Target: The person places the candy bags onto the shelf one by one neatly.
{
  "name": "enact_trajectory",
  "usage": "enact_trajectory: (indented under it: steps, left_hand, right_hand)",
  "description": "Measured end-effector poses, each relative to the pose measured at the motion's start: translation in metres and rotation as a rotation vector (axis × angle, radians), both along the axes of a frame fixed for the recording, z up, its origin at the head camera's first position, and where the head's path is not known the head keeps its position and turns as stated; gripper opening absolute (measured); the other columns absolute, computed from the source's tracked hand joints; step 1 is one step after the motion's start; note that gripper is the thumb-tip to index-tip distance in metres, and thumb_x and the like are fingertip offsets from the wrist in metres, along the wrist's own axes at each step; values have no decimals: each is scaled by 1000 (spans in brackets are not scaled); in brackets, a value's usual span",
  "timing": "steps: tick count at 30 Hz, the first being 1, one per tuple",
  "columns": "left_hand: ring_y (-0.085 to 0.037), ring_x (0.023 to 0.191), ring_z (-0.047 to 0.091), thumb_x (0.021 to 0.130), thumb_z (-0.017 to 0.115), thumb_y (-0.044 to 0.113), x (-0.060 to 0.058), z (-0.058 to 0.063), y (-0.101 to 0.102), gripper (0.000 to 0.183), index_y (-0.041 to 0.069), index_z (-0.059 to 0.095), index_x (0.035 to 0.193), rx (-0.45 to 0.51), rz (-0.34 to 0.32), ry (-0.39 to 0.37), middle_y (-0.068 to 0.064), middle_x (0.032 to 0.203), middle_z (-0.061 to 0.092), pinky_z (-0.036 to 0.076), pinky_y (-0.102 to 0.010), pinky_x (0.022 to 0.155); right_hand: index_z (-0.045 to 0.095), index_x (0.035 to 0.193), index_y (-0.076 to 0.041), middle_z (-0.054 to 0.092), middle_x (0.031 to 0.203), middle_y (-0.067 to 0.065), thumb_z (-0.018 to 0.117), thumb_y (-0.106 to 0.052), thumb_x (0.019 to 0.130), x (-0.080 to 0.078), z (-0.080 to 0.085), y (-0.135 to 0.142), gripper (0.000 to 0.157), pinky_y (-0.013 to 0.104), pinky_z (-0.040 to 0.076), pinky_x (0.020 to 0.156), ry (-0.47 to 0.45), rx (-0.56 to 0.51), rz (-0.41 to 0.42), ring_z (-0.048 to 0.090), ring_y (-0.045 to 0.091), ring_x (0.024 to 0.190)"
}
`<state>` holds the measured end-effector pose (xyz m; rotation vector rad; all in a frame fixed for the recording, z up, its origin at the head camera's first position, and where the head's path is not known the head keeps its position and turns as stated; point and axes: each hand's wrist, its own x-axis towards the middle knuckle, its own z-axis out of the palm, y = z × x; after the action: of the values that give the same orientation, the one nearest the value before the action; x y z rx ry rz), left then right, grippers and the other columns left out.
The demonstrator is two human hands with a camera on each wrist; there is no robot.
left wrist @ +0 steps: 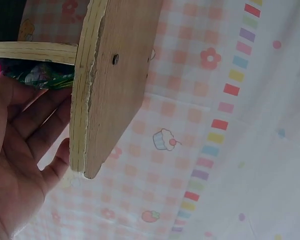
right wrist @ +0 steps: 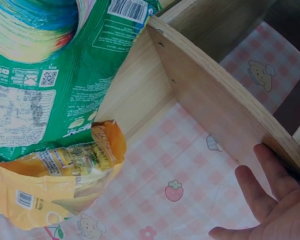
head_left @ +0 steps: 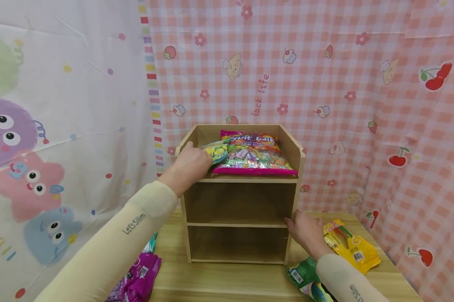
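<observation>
A small wooden shelf unit (head_left: 243, 181) stands on the table. On its top tier lies a big pink-edged candy bag (head_left: 255, 153). My left hand (head_left: 191, 164) grips a smaller yellow-green candy bag (head_left: 217, 152) at the left of that tier, against the big bag. In the left wrist view, the left hand (left wrist: 25, 135) has its fingers beside the left side panel (left wrist: 117, 75), with a green bag part (left wrist: 45, 75) at the fingertips. My right hand (head_left: 306, 230) holds the right side panel's front edge, thumb inside; in the right wrist view, its outer fingers (right wrist: 252, 192) are spread.
Right of the unit lie a yellow snack bag (head_left: 357, 249) and a green bag (head_left: 304, 274). Purple bags (head_left: 140, 279) lie at the front left of the wooden table (head_left: 215, 283). A checked curtain (head_left: 325, 67) hangs behind, with a white one (head_left: 110, 105) at left.
</observation>
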<state>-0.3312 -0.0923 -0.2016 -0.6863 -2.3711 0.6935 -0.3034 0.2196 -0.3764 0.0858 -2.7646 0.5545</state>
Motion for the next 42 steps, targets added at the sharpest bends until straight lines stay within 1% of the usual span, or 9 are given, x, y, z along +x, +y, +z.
enact_trajectory:
  steps: [5, 11, 13, 21, 26, 30, 33, 37, 42]
  left_hand:
    - [-23, 67, 64, 90, 58, 0, 2, -2, 1, 22, 9, 70, 74, 8, -4, -15, -8, 74, 69, 43, -41, 70]
    - [-22, 65, 63, 91, 58, 1, 0, -5, 2, 22, 7, 70, 74, 10, -20, 7, -8, 74, 69, 44, -41, 69]
    - [-22, 66, 64, 91, 59, 2, 0, -5, 2, 20, 7, 71, 75, 12, -16, -4, -9, 75, 70, 44, -41, 69]
    - [-26, 72, 65, 88, 64, 9, 0, -2, 2, 10, 7, 71, 80, 24, 36, -97, -10, 81, 71, 45, -43, 71]
    - [-26, 79, 65, 89, 65, 14, 2, 3, 4, 10, 7, 72, 86, 27, 109, -194, -10, 89, 71, 44, -46, 77]
    - [-28, 86, 66, 91, 61, 12, 4, 9, 3, 12, 6, 71, 91, 69, 160, -263, -13, 96, 71, 45, -49, 82]
    - [-31, 91, 66, 91, 63, 14, 3, 12, 1, 12, 5, 71, 95, 110, 170, -286, -15, 100, 71, 46, -51, 89]
    - [-31, 90, 65, 88, 65, 15, 1, 13, -2, 10, 6, 70, 92, 138, 149, -258, -13, 96, 71, 44, -53, 93]
    - [-30, 90, 62, 89, 63, 15, -1, 15, -6, 12, 8, 72, 92, 170, 93, -141, -10, 93, 70, 41, -55, 94]
  right_hand:
    - [53, 73, -8, 54, 64, 4, 60, -28, 97, 0, -1, 1, 32, 75, 22, 99, -6, -4, 0, 63, 42, 83]
    - [53, 73, -8, 53, 63, 4, 61, -29, 97, 0, -2, 2, 33, 73, 24, 98, 0, -1, -5, 63, 39, 80]
    - [53, 73, -8, 53, 63, 4, 61, -29, 97, 0, -2, 2, 33, 72, 26, 97, 2, 0, -6, 63, 39, 79]
    - [53, 72, -8, 53, 63, 4, 61, -29, 96, 0, -1, 2, 33, 72, 27, 96, 3, 2, -9, 62, 39, 79]
    - [53, 72, -8, 54, 64, 4, 61, -28, 97, 0, -1, 2, 33, 75, 23, 98, 2, -14, 2, 64, 41, 81]
    - [55, 74, -7, 56, 65, 5, 61, -28, 96, 0, 0, 1, 31, 76, 22, 99, -1, -19, 3, 64, 41, 83]
    - [56, 74, -7, 57, 66, 5, 61, -28, 96, 0, 0, 1, 31, 76, 23, 99, -2, -18, 1, 64, 41, 83]
    - [56, 74, -7, 58, 67, 6, 61, -28, 96, -1, -1, 1, 31, 76, 22, 99, 0, -21, 3, 64, 43, 85]
    - [56, 75, -7, 58, 68, 6, 61, -28, 97, -1, -1, 1, 31, 76, 21, 100, -4, -24, 4, 64, 44, 87]
